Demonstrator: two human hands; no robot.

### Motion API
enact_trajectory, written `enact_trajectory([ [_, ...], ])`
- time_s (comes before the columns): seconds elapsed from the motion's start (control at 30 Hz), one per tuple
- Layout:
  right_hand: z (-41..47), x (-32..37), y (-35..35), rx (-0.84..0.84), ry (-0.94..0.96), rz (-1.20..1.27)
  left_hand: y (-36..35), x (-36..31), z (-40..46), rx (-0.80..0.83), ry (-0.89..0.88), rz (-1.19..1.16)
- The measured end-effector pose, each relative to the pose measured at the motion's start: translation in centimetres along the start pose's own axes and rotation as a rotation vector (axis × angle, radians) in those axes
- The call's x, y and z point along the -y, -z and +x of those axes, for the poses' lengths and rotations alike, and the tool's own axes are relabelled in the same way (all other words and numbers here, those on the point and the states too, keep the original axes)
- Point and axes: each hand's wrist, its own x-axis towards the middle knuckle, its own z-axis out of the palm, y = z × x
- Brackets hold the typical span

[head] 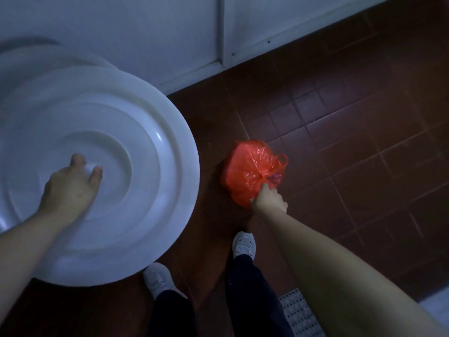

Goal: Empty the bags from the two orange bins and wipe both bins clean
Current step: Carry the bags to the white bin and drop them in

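Right hand (pixel 269 199) pinching the knotted top of a tied red plastic bag (pixel 250 170), fingers curled into the gather; the bag bulges just beyond the grip, over the dark red tiled floor (pixel 352 132). Left hand (pixel 73 183), well to the left of that grip, curls round the central knob of a large white round lid (pixel 136 152). White shoes (pixel 244 244) stand below both.

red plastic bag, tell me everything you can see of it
The red plastic bag is thin, glossy, translucent film, crinkled and bulging with hidden contents. Its top is gathered into a knot with a loop handle sticking out on the right. It hangs or rests low over the dark brown tiled floor; the right hand pinches it by the knot.
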Motion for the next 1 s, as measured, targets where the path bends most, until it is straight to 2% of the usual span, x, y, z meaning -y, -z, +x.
enact_trajectory([
  [0.1, 1.3, 0.4, -0.7, 0.088, -0.103, -0.002, -1.0, 0.7, 0.5, -0.032, -0.004, 0.013],
  [0.2, 2.1, 0.7, -1.1, 0.132, -0.126, 0.040, -1.5, 1.1, 0.6, -0.053, -0.009, 0.009],
  [0.4, -0.1, 1.1, 1.9, -0.137, -0.081, 0.121, 0.3, 1.0, 0.1, -0.002, -0.015, -0.016],
  [0.6, -5.3, 3.3, 8.8, -0.257, -0.084, 0.152, 5.8, 1.7, -1.9, 0.001, -0.001, -0.051],
  [1.0, -25.1, 15.0, 22.2, -0.606, 0.191, 0.396, 19.2, 8.8, -8.3, 0.014, 0.040, -0.092],
])
